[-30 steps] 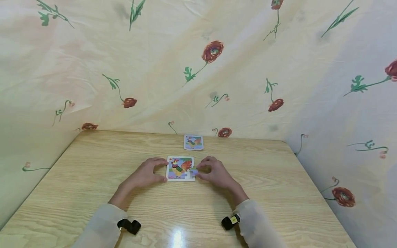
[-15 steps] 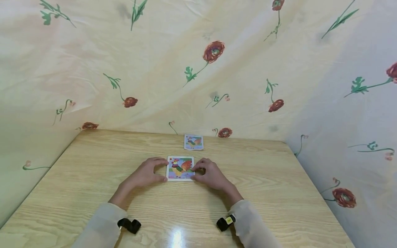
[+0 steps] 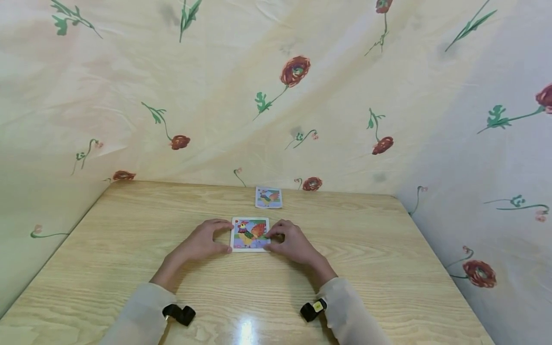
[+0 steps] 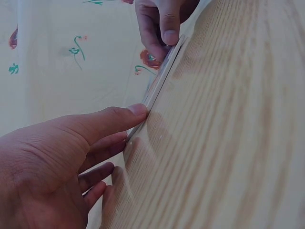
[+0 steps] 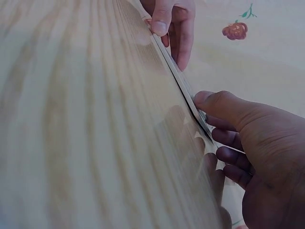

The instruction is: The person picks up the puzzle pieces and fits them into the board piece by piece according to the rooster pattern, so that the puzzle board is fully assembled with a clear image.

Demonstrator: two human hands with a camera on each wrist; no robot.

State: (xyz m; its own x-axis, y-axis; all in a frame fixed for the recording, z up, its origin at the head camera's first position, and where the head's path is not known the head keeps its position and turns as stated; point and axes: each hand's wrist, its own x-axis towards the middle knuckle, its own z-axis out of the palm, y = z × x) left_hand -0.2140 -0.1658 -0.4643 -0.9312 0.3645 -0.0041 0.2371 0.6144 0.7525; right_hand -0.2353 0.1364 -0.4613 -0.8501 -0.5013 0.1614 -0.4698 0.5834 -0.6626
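A jigsaw puzzle [image 3: 249, 234] with a rooster picture and a white border lies flat on the wooden table. My left hand [image 3: 204, 243] holds its left edge, thumb at the near corner and a finger at the far one; the left wrist view shows the thumb [image 4: 136, 110] against the rim. At the lower right of the picture, my right hand [image 3: 295, 243] has thumb and forefinger on a puzzle piece [image 3: 260, 243] sitting in its gap. The fingertips partly cover that piece. In the right wrist view the right thumb [image 5: 209, 98] touches the puzzle's edge.
Behind the puzzle lies a card [image 3: 268, 198] with the same rooster picture. Flowered cloth [image 3: 224, 86] hangs behind and beside the wooden table [image 3: 241, 292]. Each sleeve carries a black wrist camera [image 3: 180, 314].
My right hand has moved left and brought the puzzle piece into the white gap at the puzzle's lower right. The left hand has stayed at the left edge.
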